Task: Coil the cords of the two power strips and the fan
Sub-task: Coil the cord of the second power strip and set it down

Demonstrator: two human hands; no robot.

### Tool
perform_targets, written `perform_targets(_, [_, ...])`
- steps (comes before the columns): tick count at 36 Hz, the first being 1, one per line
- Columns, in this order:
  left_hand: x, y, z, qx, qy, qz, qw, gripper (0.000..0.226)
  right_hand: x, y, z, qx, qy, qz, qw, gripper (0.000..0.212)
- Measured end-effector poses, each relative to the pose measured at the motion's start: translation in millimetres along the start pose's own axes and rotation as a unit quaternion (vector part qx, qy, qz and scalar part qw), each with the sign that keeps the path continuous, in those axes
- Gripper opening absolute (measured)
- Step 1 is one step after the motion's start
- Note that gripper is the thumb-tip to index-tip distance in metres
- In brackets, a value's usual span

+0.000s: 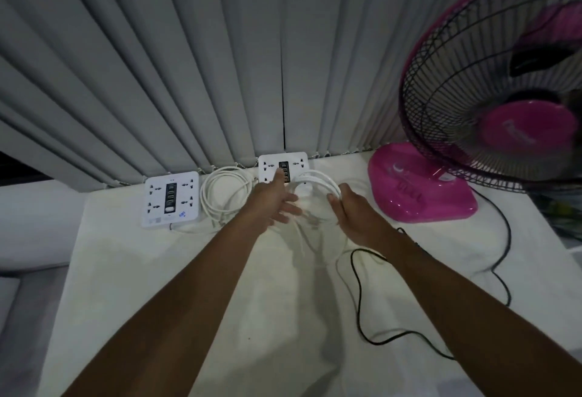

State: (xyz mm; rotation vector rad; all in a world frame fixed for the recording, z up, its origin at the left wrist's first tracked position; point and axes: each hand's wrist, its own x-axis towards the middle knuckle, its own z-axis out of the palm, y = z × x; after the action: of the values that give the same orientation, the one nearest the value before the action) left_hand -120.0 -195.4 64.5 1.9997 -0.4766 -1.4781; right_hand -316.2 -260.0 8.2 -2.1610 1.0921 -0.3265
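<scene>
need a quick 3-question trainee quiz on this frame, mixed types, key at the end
1. True or false: the black fan cord is already coiled.
2. Which of these does the right hand have in its grip? A. the fan base. B. the white cord loops. C. a power strip.
3. Fill in: the finished coil lies to the ___ of the left power strip.

Key: 1 false, it trails loose across the table. 2 B. 3 right.
</scene>
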Motion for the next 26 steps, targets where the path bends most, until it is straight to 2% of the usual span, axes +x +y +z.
perform_targets(1, [9,-1,0,0.084,0.093,0.044,0.991,0.074,6,3,-5,0.0,-0.025,0.002,1.0,0.028])
perform_targets(2, [16,-3,-1,0.178,0.189,0.101,0.96,0.074,11,6,-10,-0.001,-0.051,0.001,0.999,0.027])
perform_targets(3, [21,-4,1,0.241,0.25,0.177,0.921,0.07,16,8,-14,-0.003,-0.08,-0.002,0.997,0.026])
perform_targets(4, [27,-5,4,0.255,0.262,0.26,0.894,0.063,21,9,-19,-0.009,-0.109,-0.005,0.994,0.026])
perform_targets(5, [34,-6,9,0.241,0.228,0.323,0.886,0.056,27,9,-23,-0.015,-0.135,-0.009,0.991,0.027])
perform_targets(7, [45,-4,23,0.213,0.117,0.368,0.898,0.053,37,10,-30,-0.014,-0.177,-0.009,0.984,0.027])
perform_targets(9, [57,-5,35,0.205,0.039,0.366,0.907,0.052,46,12,-34,-0.004,-0.193,-0.005,0.981,0.028])
perform_targets(12, [79,-9,45,0.23,0.046,0.359,0.903,0.031,60,24,-36,-0.017,-0.172,0.0,0.985,0.03])
perform_targets(15, [96,-10,53,0.212,0.066,0.321,0.921,0.029,70,43,-25,0.027,-0.093,0.048,0.994,0.034])
perform_targets(18, [109,-12,64,0.181,0.086,0.286,0.937,0.042,71,55,-7,0.138,0.028,0.146,0.979,0.048])
perform_targets(22, [119,-12,78,0.06,0.082,0.206,0.973,0.048,59,67,18,0.191,0.143,0.191,0.952,0.069])
perform_targets(26, [130,-9,90,-0.073,0.072,0.106,0.989,0.052,51,68,29,0.213,0.189,0.155,0.946,0.057])
